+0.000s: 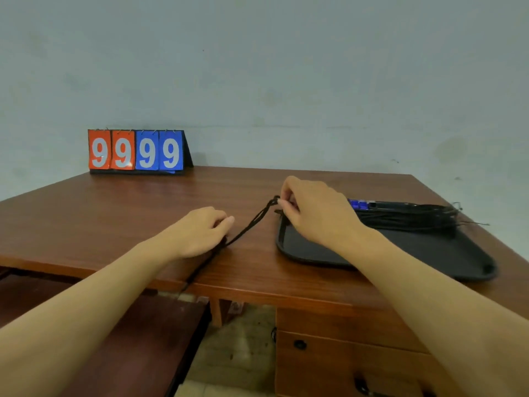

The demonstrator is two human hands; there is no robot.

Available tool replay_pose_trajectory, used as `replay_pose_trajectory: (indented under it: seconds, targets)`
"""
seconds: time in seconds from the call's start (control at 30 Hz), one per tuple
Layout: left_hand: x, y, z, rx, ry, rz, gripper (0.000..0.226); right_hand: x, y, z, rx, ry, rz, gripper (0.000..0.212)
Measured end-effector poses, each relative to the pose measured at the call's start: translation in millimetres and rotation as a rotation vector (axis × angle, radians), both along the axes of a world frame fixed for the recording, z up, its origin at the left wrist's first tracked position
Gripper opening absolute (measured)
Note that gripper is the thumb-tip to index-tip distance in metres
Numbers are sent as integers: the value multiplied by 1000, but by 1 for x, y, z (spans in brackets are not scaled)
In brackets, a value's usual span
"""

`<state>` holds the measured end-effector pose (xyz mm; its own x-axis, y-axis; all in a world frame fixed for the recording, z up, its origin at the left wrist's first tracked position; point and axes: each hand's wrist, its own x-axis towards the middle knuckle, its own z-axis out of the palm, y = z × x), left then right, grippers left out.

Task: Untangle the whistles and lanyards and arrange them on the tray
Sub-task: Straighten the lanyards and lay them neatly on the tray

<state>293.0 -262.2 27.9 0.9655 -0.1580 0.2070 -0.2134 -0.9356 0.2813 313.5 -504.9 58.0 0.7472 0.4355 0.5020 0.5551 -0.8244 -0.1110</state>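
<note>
Both hands, left hand [200, 232] and right hand [312, 207], pinched one black lanyard [252, 224] taut, probably to lay it straight on the tray [429, 253].

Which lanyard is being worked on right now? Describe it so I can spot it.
Start at the black tray on the desk's right. Left of its rim, one black cord runs between both hands, right hand to left hand, apart from the bundle on the tray.

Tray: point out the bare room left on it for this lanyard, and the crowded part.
The tray is bare across its near half, between the right hand and the near rim. Its far edge is crowded: a bundle of black lanyards with blue whistles.
</note>
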Motion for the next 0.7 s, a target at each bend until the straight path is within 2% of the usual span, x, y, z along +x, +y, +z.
replay_pose_trajectory:
  seconds: [0.2,0.3,0.5,0.6,0.7]
  targets:
    - [7,-49,16,30,55,-44,36,1,-62,0,75,32,-74,13]
    - [9,-83,17,-32,84,-130,43,7,-96,0,161,74,-97,14]
    - [16,-155,18,-31,-37,-246,39,7,-154,0,451,160,-11,11]
    - [28,-196,32,-5,14,-338,29,10,-171,4,610,176,52,10]
    - [45,-233,48,16,30,-389,39,19,-192,14,790,204,93,11]
